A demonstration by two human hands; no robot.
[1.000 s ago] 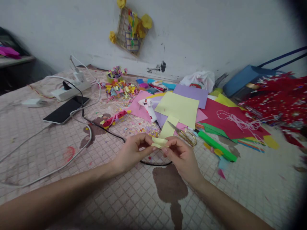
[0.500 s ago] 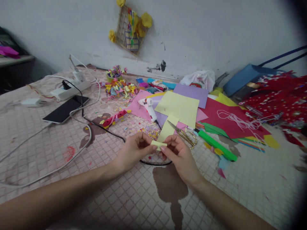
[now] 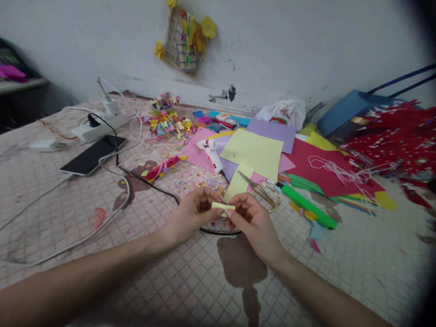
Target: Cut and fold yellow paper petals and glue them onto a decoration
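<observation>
Between both hands is a small pale yellow piece of paper [image 3: 223, 206], which looks folded. My left hand [image 3: 195, 211] pinches its left end between thumb and fingers. My right hand [image 3: 250, 218] grips the other end, its thumb pressed on the paper's front. Just beyond the fingers lies a pale yellow paper strip [image 3: 239, 181]. A pair of gold-handled scissors [image 3: 264, 193] rests partly over that strip, to the right. Farther back, a white glue gun [image 3: 211, 155] lies on coloured sheets, its black cord running behind my hands.
A large pale yellow sheet [image 3: 254, 152] tops a spread of coloured papers. At left are a tablet [image 3: 93, 156], a power strip [image 3: 98, 127] and looping cables. Paper scraps [image 3: 173, 126] heap at the back. A green stick-like item [image 3: 308, 206] and white string [image 3: 347, 170] lie right.
The small paper has shifted slightly left and tilted a little in my fingers. Both hands keep their pinch, with the fingers slightly repositioned.
</observation>
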